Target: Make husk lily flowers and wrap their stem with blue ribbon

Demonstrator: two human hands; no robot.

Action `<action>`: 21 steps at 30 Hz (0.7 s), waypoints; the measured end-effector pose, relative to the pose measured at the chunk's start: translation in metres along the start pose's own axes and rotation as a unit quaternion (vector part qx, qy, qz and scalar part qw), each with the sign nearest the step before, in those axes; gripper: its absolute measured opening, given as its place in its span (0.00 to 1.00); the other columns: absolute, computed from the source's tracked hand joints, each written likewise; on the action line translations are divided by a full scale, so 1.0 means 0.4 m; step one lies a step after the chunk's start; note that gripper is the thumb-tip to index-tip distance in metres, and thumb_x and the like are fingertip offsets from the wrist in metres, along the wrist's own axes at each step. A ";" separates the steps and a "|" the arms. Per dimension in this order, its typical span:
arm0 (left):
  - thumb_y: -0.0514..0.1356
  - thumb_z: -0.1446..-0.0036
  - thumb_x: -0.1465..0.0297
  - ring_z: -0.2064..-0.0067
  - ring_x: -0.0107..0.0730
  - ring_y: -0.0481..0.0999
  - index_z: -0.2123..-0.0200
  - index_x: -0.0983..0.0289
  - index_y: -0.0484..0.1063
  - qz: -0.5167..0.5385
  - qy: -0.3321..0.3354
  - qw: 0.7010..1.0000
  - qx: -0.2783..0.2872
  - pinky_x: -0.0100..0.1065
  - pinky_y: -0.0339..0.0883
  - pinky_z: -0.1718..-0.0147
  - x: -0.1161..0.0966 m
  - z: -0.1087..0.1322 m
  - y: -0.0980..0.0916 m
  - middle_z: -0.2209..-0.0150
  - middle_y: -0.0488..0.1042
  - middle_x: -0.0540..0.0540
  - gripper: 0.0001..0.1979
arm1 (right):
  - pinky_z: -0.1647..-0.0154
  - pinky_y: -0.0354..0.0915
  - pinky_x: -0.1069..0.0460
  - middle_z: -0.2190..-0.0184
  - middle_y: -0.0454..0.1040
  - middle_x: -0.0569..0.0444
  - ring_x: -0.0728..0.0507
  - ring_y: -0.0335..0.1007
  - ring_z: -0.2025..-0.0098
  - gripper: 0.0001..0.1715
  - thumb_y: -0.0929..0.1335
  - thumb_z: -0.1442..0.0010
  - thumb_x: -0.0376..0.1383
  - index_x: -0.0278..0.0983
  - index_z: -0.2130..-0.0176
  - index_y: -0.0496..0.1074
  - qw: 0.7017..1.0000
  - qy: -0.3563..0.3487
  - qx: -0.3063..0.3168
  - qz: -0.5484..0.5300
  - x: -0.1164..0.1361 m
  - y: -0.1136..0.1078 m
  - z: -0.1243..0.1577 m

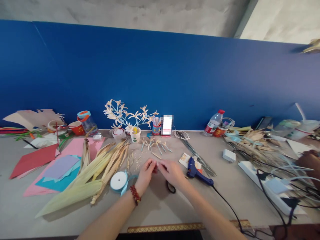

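My left hand (146, 173), with a red bead bracelet (135, 194) on the wrist, and my right hand (172, 171) meet at the middle of the grey table (160, 206). Both pinch a small dark red piece (155, 168) between their fingertips; I cannot make out what it is. A black scissors handle (171, 187) pokes out under my right hand. A roll of pale blue ribbon (119, 181) lies just left of my left wrist. A blue glue gun (197, 172) rests to the right of my right hand. Small husk flowers (156, 145) lie beyond the hands.
Dried corn husks (92, 176) and coloured paper sheets (57, 166) cover the left. A husk flower bouquet (125, 115) in cups stands by the blue wall. At the right are a water bottle (213, 123), a power strip (265, 186) with cables, and another person's hand (310, 161).
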State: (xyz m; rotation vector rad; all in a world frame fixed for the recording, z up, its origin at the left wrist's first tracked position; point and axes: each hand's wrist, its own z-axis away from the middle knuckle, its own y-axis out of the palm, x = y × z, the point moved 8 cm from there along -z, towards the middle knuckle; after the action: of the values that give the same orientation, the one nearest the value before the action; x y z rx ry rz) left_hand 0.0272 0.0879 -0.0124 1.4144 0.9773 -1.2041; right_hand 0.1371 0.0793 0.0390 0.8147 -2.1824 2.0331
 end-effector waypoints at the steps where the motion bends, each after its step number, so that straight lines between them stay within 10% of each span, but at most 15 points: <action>1: 0.60 0.44 0.55 0.66 0.31 0.71 0.68 0.62 0.71 0.011 0.007 1.000 0.012 0.32 0.65 0.64 -0.016 0.005 0.007 0.70 0.72 0.50 0.16 | 0.68 0.58 0.55 0.70 0.77 0.54 0.47 0.71 0.69 0.15 0.61 0.34 0.37 0.37 0.68 0.73 0.999 -0.034 0.016 -0.021 0.026 0.014 0.015; 6: 0.57 0.42 0.54 0.54 0.42 0.76 0.56 0.64 0.77 0.077 -0.061 0.982 0.158 0.39 0.69 0.56 -0.052 0.046 0.086 0.56 0.78 0.61 0.21 | 0.70 0.58 0.56 0.75 0.74 0.57 0.49 0.67 0.73 0.09 0.65 0.44 0.28 0.36 0.74 0.70 0.976 -0.159 0.052 -0.136 0.085 0.042 0.052; 14: 0.55 0.39 0.60 0.40 0.44 0.68 0.40 0.62 0.66 -0.187 0.010 0.974 0.123 0.45 0.59 0.40 -0.039 0.066 0.090 0.40 0.70 0.61 0.25 | 0.65 0.61 0.52 0.69 0.75 0.47 0.42 0.70 0.66 0.10 0.63 0.39 0.33 0.36 0.70 0.72 0.991 -0.104 -0.068 -0.052 -0.015 0.018 0.072; 21: 0.58 0.39 0.64 0.36 0.48 0.61 0.35 0.61 0.57 -0.541 0.198 0.785 0.227 0.51 0.52 0.36 -0.123 0.153 0.108 0.37 0.65 0.62 0.30 | 0.53 0.63 0.49 0.57 0.75 0.44 0.39 0.68 0.54 0.12 0.62 0.36 0.31 0.35 0.54 0.72 0.995 -0.061 -0.083 -0.010 -0.058 0.013 0.080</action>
State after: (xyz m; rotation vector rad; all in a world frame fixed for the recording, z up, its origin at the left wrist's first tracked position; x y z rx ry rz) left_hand 0.0493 0.0212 0.0432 1.5075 2.0643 -2.1241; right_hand 0.1648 0.0571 0.0211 0.9584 -2.3572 1.8066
